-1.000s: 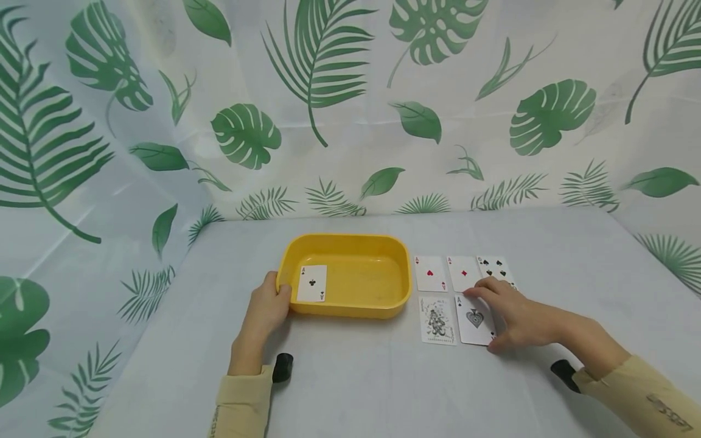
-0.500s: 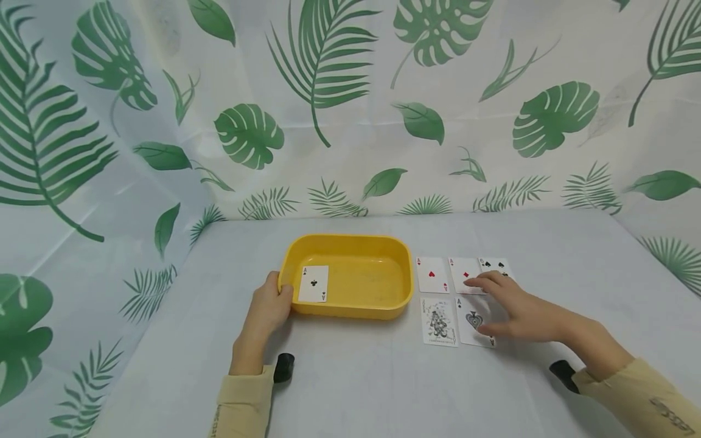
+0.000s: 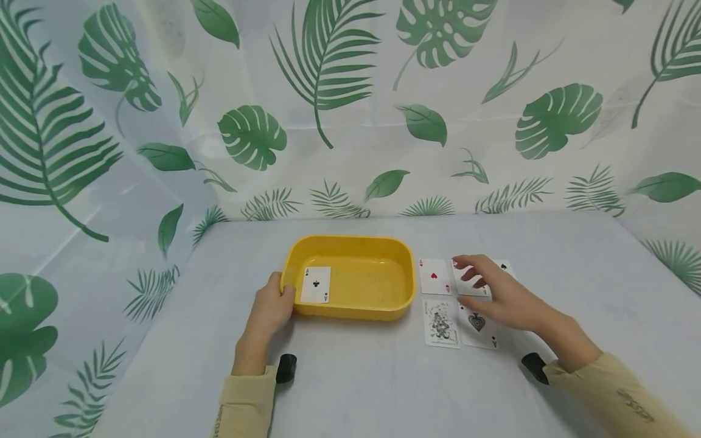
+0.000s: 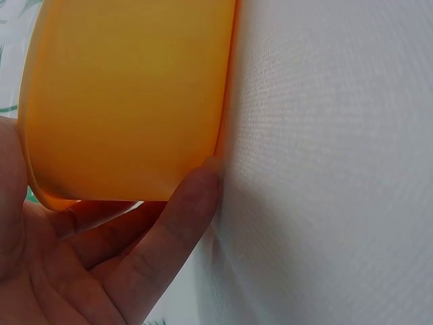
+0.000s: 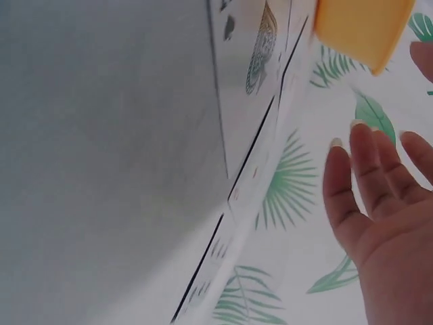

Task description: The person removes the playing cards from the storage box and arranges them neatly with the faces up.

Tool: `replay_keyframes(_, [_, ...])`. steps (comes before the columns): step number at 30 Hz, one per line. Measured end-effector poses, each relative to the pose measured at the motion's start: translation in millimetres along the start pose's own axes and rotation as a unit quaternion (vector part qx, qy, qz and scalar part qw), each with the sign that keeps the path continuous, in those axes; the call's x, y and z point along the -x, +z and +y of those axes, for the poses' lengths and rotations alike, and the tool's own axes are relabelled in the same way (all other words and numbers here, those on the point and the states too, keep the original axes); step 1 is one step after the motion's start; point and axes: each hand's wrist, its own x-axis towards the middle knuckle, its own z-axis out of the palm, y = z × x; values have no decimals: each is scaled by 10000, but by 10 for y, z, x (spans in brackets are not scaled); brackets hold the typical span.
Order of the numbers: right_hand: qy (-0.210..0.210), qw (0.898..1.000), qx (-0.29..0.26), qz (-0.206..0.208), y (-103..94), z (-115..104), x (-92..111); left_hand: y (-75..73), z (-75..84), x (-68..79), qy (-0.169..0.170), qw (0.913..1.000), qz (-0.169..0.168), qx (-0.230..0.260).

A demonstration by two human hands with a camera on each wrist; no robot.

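Note:
My left hand (image 3: 267, 310) grips the left end of a yellow plastic tray (image 3: 350, 312), with its thumb at the rim. An ace of clubs (image 3: 323, 275) lies face up in the left part of the tray. My right hand (image 3: 506, 301) hovers over the cards right of the tray, fingers spread and slightly bent, holding nothing. Under it lie the ace of diamonds (image 3: 472, 291) and the ace of spades (image 3: 479, 336), both partly covered from above. A six of spades (image 3: 505, 266) is mostly hidden behind the hand.
Beside the tray's right end lies an ace of hearts (image 3: 432, 267), with a joker (image 3: 441, 334) in front of it. The cards form two rows on the white tablecloth (image 3: 372, 377). A leaf-patterned curtain (image 3: 361, 146) stands behind the table.
The right hand has lifted off the ace of spades and moved left and back, over the ace of diamonds. The left hand still holds the tray.

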Motion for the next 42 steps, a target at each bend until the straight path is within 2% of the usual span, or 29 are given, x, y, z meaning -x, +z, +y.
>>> replay_keyframes(4, [-255, 9981, -93, 544, 65, -20, -124, -5, -14, -9, 44, 10000, 34, 7])
replay_keyframes(8, [-613, 9919, -302, 1074, 118, -62, -258, 6, -17, -21, 4, 10000, 44, 39])
replay_keyframes(13, [-903, 9837, -776, 1345, 174, -176, -476, 20, -14, -28, -64, 9999, 42, 68])
replay_keyframes(18, [-1143, 9800, -1068, 1231, 243, -355, -760, 5, -17, -38, 6, 9999, 83, 110])
replay_keyframes(27, [-1492, 9761, -1439, 654, 424, -715, -1255, 1, -24, -61, 68, 9999, 131, 56])
replay_keyframes(33, [-1490, 9750, -1578, 468, 480, -904, -1479, 7, -17, -81, 8, 9999, 90, 69])
replay_keyframes(42, [-1780, 9678, -1752, 325, 512, -1054, -1702, -6, -33, -80, -27, 9999, 101, 2])
